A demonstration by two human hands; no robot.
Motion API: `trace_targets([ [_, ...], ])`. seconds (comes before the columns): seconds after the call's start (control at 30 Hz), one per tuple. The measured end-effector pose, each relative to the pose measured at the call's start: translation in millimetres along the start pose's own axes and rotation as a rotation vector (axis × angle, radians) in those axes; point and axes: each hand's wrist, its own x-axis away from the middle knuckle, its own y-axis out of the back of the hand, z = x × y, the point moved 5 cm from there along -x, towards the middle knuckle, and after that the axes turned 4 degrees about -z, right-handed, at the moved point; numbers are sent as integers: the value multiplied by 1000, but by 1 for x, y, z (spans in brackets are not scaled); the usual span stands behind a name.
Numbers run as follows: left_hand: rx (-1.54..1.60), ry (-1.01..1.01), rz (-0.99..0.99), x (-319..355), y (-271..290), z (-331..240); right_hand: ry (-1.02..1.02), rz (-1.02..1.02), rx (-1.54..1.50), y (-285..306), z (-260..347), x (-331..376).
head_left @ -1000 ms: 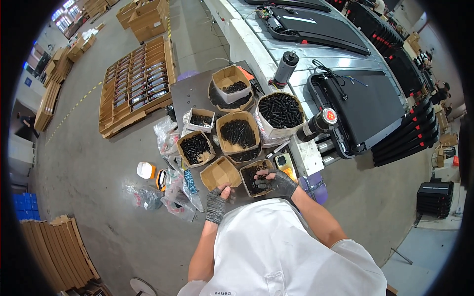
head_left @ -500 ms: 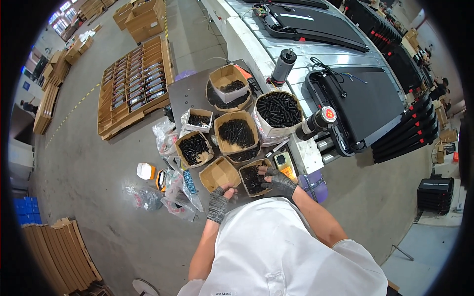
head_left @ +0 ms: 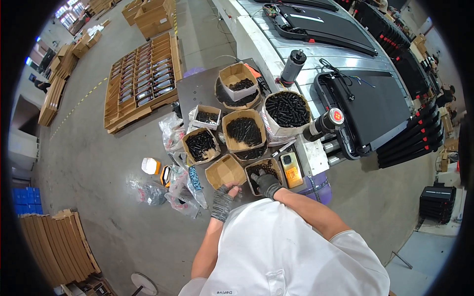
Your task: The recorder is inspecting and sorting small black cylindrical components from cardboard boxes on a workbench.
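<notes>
My right hand (head_left: 268, 184), in a grey fingerless glove, reaches into a small cardboard box (head_left: 280, 173) of small black ring-shaped parts (head_left: 265, 166). Its fingers look apart, with the tips partly lost among the dark parts. Just left of that box stands an open cardboard box (head_left: 224, 170) with its bare bottom showing. At its near edge is my left hand (head_left: 224, 200), gloved likewise, with fingers curled and thumb against them. Whatever it pinches is too small or hidden to make out.
Cardboard boxes of black screws (head_left: 244, 132) crowd the dark table (head_left: 190, 93), beside a tub of black cylindrical parts (head_left: 286, 109). A phone (head_left: 291, 170) lies on the right. Beyond is a roller conveyor with black panels (head_left: 365, 108). Plastic bags (head_left: 182, 202) lie left.
My right hand has lowered further into the box of ring-shaped parts. My left hand stays by the neighbouring box's near edge. The whole view has shifted slightly.
</notes>
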Motion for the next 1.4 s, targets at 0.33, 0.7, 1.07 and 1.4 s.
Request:
trace_targets([
  [0.33,1,-4,-6,0,3,-1,-34,-204,-652,-11,-47,-1],
  [0.7,-33,25,22,-3,-5,-5,-340,173,-1866,28,-34,21],
  [1.07,128,110,54,-13,-16,-4,-280,259,-2105,34,-14,23],
  [1.4,125,59,15,-16,-27,-20,-241,333,-2138,43,-4,31],
])
